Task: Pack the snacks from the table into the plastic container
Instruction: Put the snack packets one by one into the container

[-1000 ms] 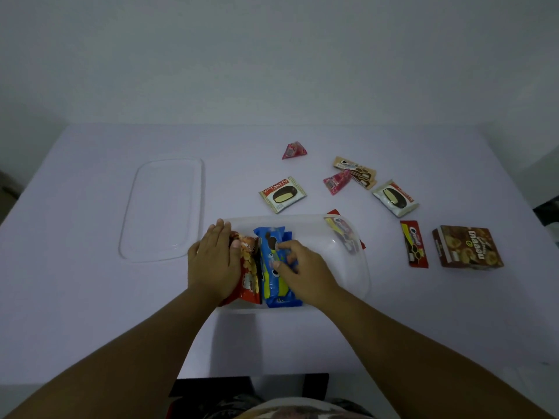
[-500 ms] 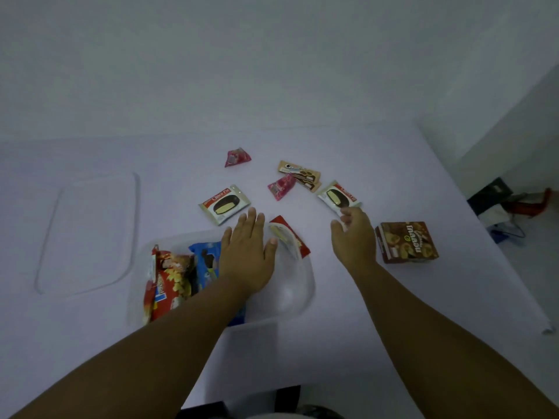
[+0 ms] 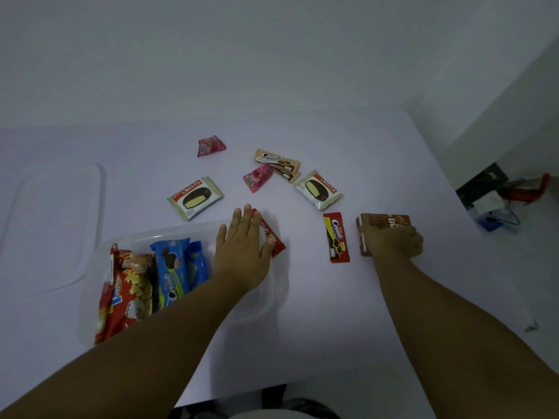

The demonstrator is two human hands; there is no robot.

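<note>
Snacks are split between the clear plastic container [image 3: 273, 293] and the pale counter [image 3: 348, 313]. Right hand [image 3: 393, 240] is clamped over the near end of the brown snack box [image 3: 382, 222], fingers curled down onto it, box flat on the counter at three o'clock from the tub. Left hand [image 3: 243, 246] lies flat and spread, palm down, over the right end of the container, its fingertips resting at a red packet [image 3: 273, 237] that sits at the tub's far right rim; whether that packet is inside or outside the wall, I cannot tell.

Inside the container, at nine o'clock from the left hand, two blue cookie packs [image 3: 175, 267] stand side by side, and beside them on the left a red and yellow snack bag [image 3: 127, 291], with what may be a second red pack against it.

Out on the counter: one red Cream-O packet [image 3: 335, 237] lies between the two hands, just left of the brown box. At twelve o'clock from the tub, two Choco Pie packs, one [image 3: 195, 197] near the tub's far edge, the other [image 3: 318, 189] further right. Two small pink candy packets, one [image 3: 211, 145] farthest away, one [image 3: 257, 177] between the pies. Tan Cream-O wafer packets [image 3: 279, 163], two overlapping, touch the pink one's right side. One clear lid [image 3: 54, 228] lies flat at ten o'clock, just beside the container.
</note>
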